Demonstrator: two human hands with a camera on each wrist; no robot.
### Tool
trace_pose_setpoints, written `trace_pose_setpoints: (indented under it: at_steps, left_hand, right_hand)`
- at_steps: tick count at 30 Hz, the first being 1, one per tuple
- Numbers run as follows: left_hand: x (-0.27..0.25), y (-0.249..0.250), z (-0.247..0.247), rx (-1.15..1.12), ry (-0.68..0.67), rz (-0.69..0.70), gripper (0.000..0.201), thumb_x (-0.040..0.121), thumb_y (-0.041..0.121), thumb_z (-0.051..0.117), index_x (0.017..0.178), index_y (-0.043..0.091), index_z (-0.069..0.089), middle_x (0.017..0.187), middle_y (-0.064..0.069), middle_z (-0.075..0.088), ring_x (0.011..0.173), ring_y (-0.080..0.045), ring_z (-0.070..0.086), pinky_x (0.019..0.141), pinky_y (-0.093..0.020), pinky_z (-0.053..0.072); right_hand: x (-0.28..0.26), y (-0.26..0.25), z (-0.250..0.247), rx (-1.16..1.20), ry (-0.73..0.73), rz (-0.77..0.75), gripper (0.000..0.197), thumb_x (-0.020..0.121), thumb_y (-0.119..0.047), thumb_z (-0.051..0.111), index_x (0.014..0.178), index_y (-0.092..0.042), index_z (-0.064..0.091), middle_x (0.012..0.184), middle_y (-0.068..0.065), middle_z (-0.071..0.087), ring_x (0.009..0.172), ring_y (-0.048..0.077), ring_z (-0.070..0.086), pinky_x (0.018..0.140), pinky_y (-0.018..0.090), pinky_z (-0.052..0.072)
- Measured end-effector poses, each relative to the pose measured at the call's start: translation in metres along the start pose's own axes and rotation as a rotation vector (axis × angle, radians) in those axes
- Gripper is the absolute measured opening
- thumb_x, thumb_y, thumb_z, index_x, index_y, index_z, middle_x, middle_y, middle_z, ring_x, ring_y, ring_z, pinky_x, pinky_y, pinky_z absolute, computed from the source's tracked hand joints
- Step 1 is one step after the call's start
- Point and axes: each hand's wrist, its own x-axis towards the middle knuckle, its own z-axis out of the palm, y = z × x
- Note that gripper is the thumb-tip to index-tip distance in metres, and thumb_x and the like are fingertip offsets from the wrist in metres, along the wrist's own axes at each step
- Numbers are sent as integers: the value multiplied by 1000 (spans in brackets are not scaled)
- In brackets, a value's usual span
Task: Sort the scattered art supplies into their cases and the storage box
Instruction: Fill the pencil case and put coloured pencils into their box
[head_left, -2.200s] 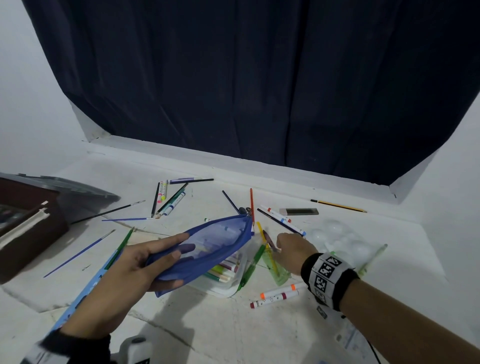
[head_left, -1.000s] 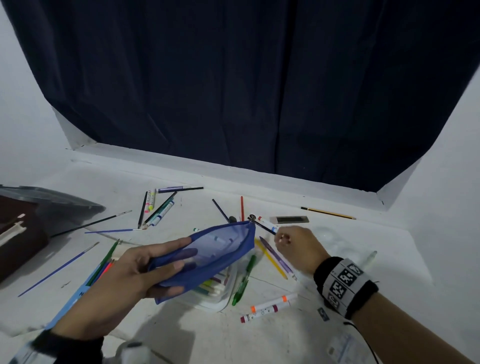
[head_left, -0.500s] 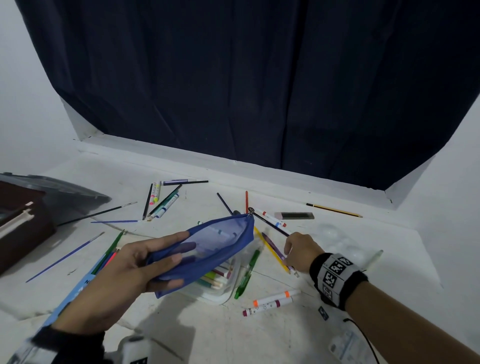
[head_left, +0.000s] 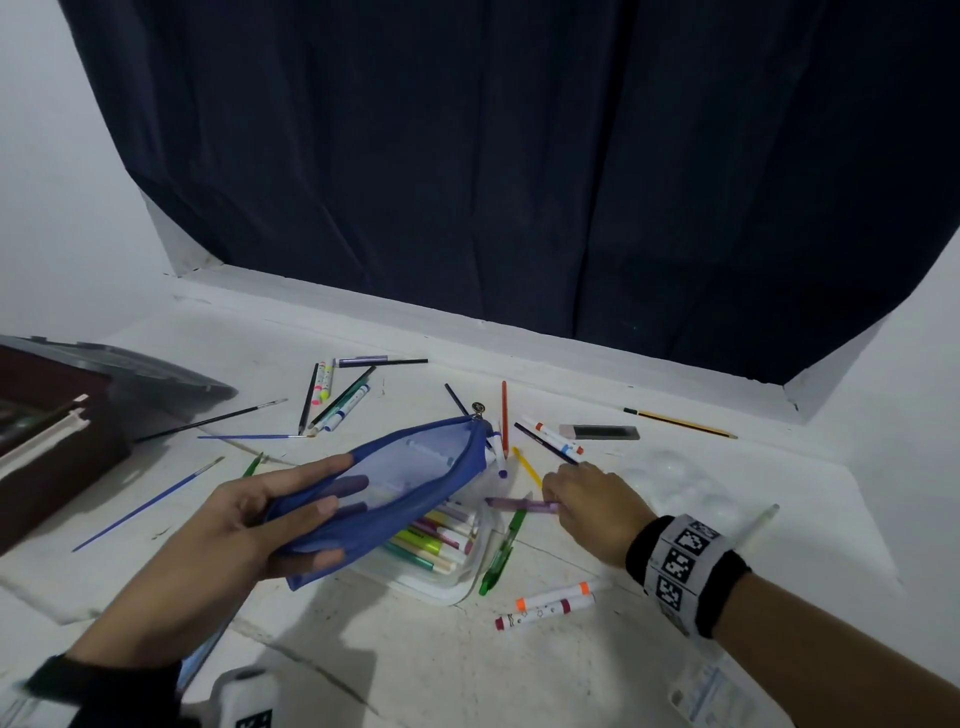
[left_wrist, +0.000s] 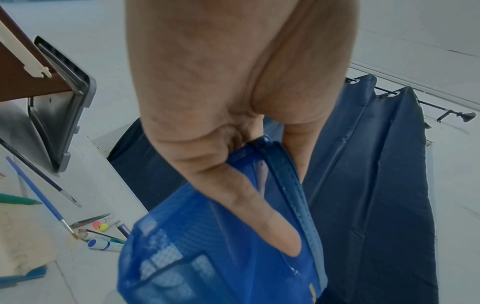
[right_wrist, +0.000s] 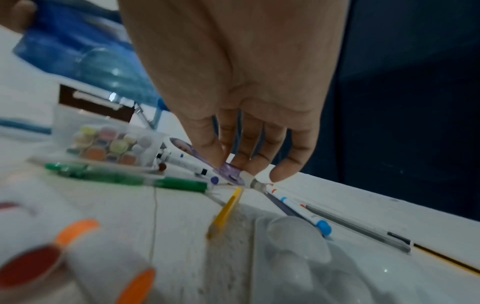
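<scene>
My left hand (head_left: 244, 525) grips an unzipped blue mesh pencil pouch (head_left: 395, 483) above the table, thumb on top, fingers showing through the mesh (left_wrist: 262, 214). Under it lies a clear case (head_left: 441, 577) filled with coloured markers (head_left: 441, 535). My right hand (head_left: 587, 506) pinches one end of a purple pen (head_left: 514, 503) that lies just right of the case; in the right wrist view the fingertips (right_wrist: 283, 174) close on that purple pen (right_wrist: 228, 170). A green pen (head_left: 501, 553), a yellow pencil (head_left: 527, 465) and two fat markers (head_left: 545, 605) lie close by.
A brown storage box (head_left: 47, 457) with a grey lid (head_left: 135, 374) behind it stands at the left. Brushes (head_left: 208, 421), pens (head_left: 337, 400), a grey eraser case (head_left: 597, 432), a striped pencil (head_left: 680, 423) and a clear paint palette (head_left: 685, 483) lie across the white table. A dark curtain (head_left: 519, 156) hangs behind.
My right hand has moved from the pens at the back toward me and closed its fingers on the purple pen, which now lies turned crosswise. The left hand keeps holding the pouch.
</scene>
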Motion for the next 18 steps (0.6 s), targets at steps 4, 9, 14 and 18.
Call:
trace_pose_setpoints:
  at_steps: [4,9,14,18]
  left_hand:
    - [-5,3,-8,0,26,1,96,35,60,95,123,27,72,125,-2,71,115,-21,68,82,-40,61]
    - [-7,0,-9,3,28,-6,94,36,61,95,122,28,72,125,-1,71,116,-20,68,80,-37,62]
    - [-5,-4,-7,-8,5,-27,90,42,57,94,124,28,71,127,0,70,116,-18,67,79,-35,62]
    - [-3,-4,-4,-4,2,-28,89,44,57,93,125,28,70,128,1,70,117,-19,67,80,-35,62]
  right_hand:
    - [-2,-4,5,-117,-73,-46,24,96,-15,45,119,-21,51,119,1,52,110,24,50,87,40,43]
    - [6,-19,4,-56,-128,-111,46,91,-24,57,135,-21,44,138,2,39,126,25,38,95,44,40]
    - [17,-29,8,-84,-175,-194,32,98,-19,52,129,-21,57,137,1,49,131,23,40,95,42,36]
    - [21,-30,5,-226,-108,-276,15,97,-17,53,106,-17,64,109,3,61,108,27,55,76,36,29]
